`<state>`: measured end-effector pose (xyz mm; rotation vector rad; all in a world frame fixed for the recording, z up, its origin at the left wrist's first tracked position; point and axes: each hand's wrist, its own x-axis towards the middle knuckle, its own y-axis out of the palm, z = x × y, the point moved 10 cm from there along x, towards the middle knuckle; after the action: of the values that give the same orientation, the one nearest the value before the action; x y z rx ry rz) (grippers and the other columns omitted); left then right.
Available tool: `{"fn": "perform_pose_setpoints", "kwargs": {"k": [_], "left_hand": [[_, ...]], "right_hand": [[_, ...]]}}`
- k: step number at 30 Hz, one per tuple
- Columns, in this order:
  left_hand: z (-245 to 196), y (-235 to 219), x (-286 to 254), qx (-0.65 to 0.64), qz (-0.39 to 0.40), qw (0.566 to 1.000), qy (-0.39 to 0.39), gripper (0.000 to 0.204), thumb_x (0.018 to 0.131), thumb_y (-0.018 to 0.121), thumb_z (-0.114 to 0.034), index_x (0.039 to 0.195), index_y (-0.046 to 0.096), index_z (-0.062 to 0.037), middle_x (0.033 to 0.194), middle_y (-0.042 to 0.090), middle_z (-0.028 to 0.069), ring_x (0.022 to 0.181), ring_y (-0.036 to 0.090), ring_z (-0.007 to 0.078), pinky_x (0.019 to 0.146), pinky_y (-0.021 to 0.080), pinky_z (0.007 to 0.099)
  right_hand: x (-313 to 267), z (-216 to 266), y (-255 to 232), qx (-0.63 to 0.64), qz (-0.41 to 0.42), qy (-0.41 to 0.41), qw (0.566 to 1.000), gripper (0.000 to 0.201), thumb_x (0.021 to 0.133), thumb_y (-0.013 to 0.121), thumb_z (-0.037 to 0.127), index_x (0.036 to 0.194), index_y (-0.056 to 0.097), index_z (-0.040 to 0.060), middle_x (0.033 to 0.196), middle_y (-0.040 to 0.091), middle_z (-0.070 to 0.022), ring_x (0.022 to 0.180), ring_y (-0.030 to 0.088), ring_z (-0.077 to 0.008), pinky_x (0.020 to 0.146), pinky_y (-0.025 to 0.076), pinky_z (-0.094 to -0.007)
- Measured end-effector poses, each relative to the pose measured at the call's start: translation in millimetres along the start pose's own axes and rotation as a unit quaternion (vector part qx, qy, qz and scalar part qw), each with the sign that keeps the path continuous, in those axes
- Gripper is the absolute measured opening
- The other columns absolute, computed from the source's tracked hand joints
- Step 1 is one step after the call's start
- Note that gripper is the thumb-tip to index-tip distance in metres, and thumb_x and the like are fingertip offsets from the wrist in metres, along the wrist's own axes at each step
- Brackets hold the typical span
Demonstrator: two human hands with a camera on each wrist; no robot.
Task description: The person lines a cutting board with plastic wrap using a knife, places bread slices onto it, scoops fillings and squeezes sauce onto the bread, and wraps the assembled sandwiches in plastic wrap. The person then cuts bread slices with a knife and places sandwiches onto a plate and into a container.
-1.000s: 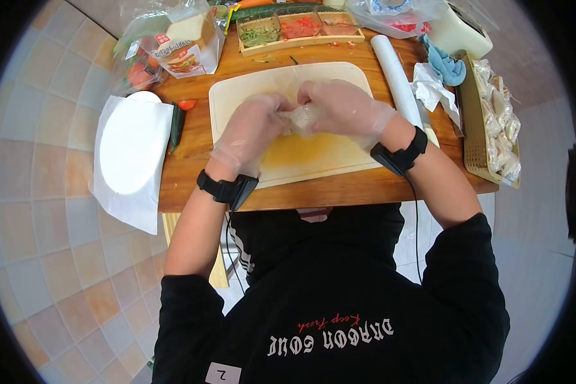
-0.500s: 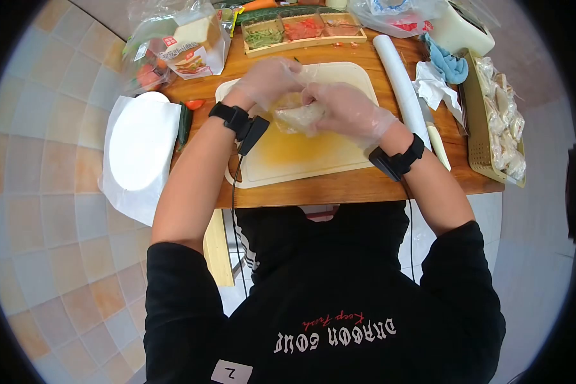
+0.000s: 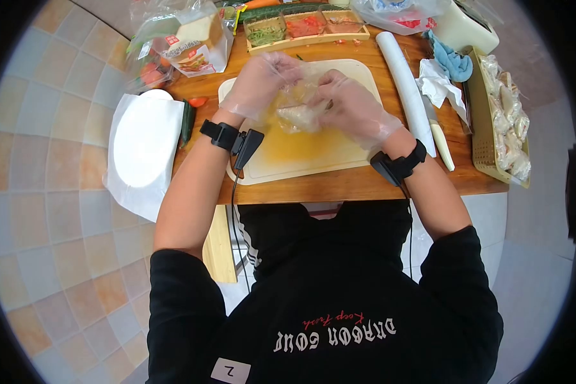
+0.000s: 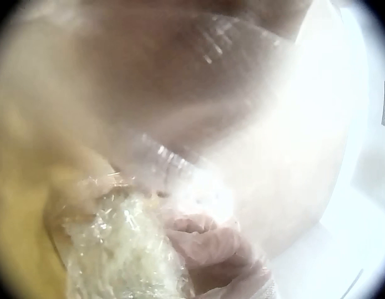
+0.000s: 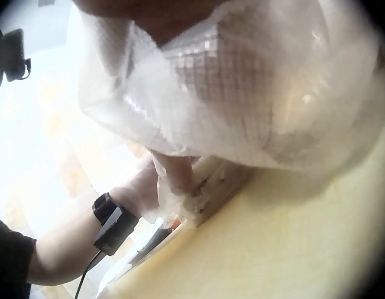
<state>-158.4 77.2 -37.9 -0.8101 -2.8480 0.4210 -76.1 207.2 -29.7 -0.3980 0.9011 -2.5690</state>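
Observation:
Over the yellow-stained cutting board (image 3: 358, 164), a pale sandwich wrapped in clear cling film (image 3: 297, 118) is held between two hands in thin clear gloves. My right hand (image 3: 351, 105) grips the wrapped sandwich from its right side, fingers curled around the edge. At its upper left, my left hand (image 3: 262, 82) pinches a loose part of the cling film (image 3: 308, 80) that stretches across from the bundle. The left wrist view shows the crinkled film tight over the pale sandwich (image 4: 127, 249). In the right wrist view, the glove hides most of it.
A roll of cling film (image 3: 400, 89) and a knife (image 3: 441, 144) lie to the right, beside a basket (image 3: 483, 153) of wrapped sandwiches. Behind the board stands a wooden tray (image 3: 307, 42) of chopped fillings. White paper (image 3: 141, 144), a cucumber piece (image 3: 187, 123) and a bread bag (image 3: 201, 48) are left.
My left hand has moved up and away from the sandwich, drawing out film, then slightly to the right. The right hand keeps its hold, its fingers now further back on the bundle.

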Motion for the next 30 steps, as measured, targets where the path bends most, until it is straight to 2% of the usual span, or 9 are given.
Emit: {"fn": "perform_pose_setpoints", "kwargs": {"k": [9, 11, 14, 16, 18, 20, 24, 26, 30], "left_hand": [[-48, 7, -45, 0.176, -0.067, 0.980, 0.071, 0.016, 0.093, 0.073, -0.008, 0.102, 0.074, 0.0052, 0.096, 0.077, 0.0122, 0.083, 0.071, 0.0174, 0.079, 0.056, 0.0297], [-46, 12, -53, 0.189, -0.051, 0.978, 0.071, 0.013, 0.093, 0.072, -0.004, 0.101, 0.074, 0.0058, 0.097, 0.077, 0.0114, 0.085, 0.071, 0.0157, 0.080, 0.056, 0.0288], [-50, 21, -64, 0.239, -0.030, 0.963, 0.121, 0.010, 0.088, 0.074, -0.003, 0.096, 0.075, 0.0038, 0.088, 0.074, 0.0125, 0.078, 0.070, 0.0229, 0.074, 0.056, 0.0319], [-70, 32, -74, 0.333, -0.020, 0.916, 0.221, 0.009, 0.083, 0.075, -0.003, 0.092, 0.075, -0.0019, 0.082, 0.069, 0.0119, 0.075, 0.067, 0.0303, 0.070, 0.055, 0.0361], [-75, 42, -81, 0.391, -0.022, 0.886, 0.249, 0.008, 0.081, 0.075, -0.004, 0.089, 0.075, -0.0044, 0.081, 0.069, 0.0115, 0.075, 0.066, 0.0319, 0.069, 0.055, 0.0379], [-80, 53, -87, 0.445, -0.023, 0.851, 0.278, 0.008, 0.079, 0.075, -0.006, 0.087, 0.074, -0.0070, 0.080, 0.068, 0.0111, 0.075, 0.065, 0.0335, 0.067, 0.054, 0.0397], [-77, 53, -86, 0.496, -0.030, 0.829, 0.257, 0.009, 0.078, 0.076, -0.008, 0.086, 0.074, -0.0099, 0.080, 0.068, 0.0095, 0.077, 0.066, 0.0325, 0.068, 0.054, 0.0412], [-76, 54, -86, 0.501, -0.029, 0.828, 0.249, 0.009, 0.078, 0.076, -0.009, 0.087, 0.075, -0.0097, 0.079, 0.067, 0.0097, 0.077, 0.066, 0.0327, 0.068, 0.054, 0.0414], [-79, 53, -85, 0.456, -0.011, 0.857, 0.238, 0.016, 0.077, 0.078, -0.009, 0.093, 0.075, -0.0079, 0.084, 0.069, 0.0110, 0.081, 0.067, 0.0341, 0.071, 0.055, 0.0432]], "right_hand": [[0, -11, -3, 0.008, -0.061, 0.009, 0.998, 0.027, 0.080, 0.077, 0.006, 0.106, 0.075, -0.0008, 0.107, 0.064, -0.0130, 0.090, 0.067, -0.0219, 0.079, 0.054, -0.0318], [-5, -20, -7, 0.038, -0.072, 0.106, 0.991, 0.023, 0.080, 0.078, 0.008, 0.101, 0.074, -0.0011, 0.097, 0.069, -0.0119, 0.081, 0.068, -0.0187, 0.076, 0.054, -0.0312], [-7, -18, -10, 0.038, -0.066, 0.155, 0.985, 0.022, 0.081, 0.079, 0.009, 0.100, 0.073, -0.0006, 0.090, 0.072, -0.0099, 0.078, 0.068, -0.0164, 0.075, 0.054, -0.0307], [-7, -21, -9, 0.028, -0.076, 0.160, 0.984, 0.023, 0.081, 0.079, 0.009, 0.101, 0.073, -0.0003, 0.090, 0.073, -0.0096, 0.079, 0.068, -0.0164, 0.076, 0.054, -0.0312], [-7, -23, -12, 0.016, -0.086, 0.166, 0.982, 0.024, 0.081, 0.079, 0.009, 0.102, 0.072, 0.0000, 0.090, 0.073, -0.0093, 0.080, 0.068, -0.0164, 0.076, 0.054, -0.0317], [-6, -15, -17, -0.034, -0.090, 0.129, 0.987, 0.030, 0.082, 0.076, 0.016, 0.109, 0.076, 0.0030, 0.103, 0.076, -0.0173, 0.091, 0.073, -0.0320, 0.084, 0.057, -0.0369], [-14, -5, -40, 0.040, -0.140, 0.061, 0.987, 0.035, 0.081, 0.074, 0.011, 0.116, 0.075, 0.0061, 0.119, 0.073, -0.0185, 0.099, 0.072, -0.0327, 0.088, 0.057, -0.0379], [-27, 58, -43, -0.158, -0.124, -0.203, 0.958, 0.037, 0.080, 0.075, 0.007, 0.117, 0.077, 0.0101, 0.131, 0.067, -0.0178, 0.104, 0.070, -0.0339, 0.091, 0.056, -0.0400], [-23, 49, -31, -0.193, -0.105, -0.195, 0.956, 0.031, 0.078, 0.076, 0.006, 0.108, 0.080, 0.0121, 0.122, 0.072, -0.0146, 0.099, 0.070, -0.0339, 0.086, 0.057, -0.0415]]}}
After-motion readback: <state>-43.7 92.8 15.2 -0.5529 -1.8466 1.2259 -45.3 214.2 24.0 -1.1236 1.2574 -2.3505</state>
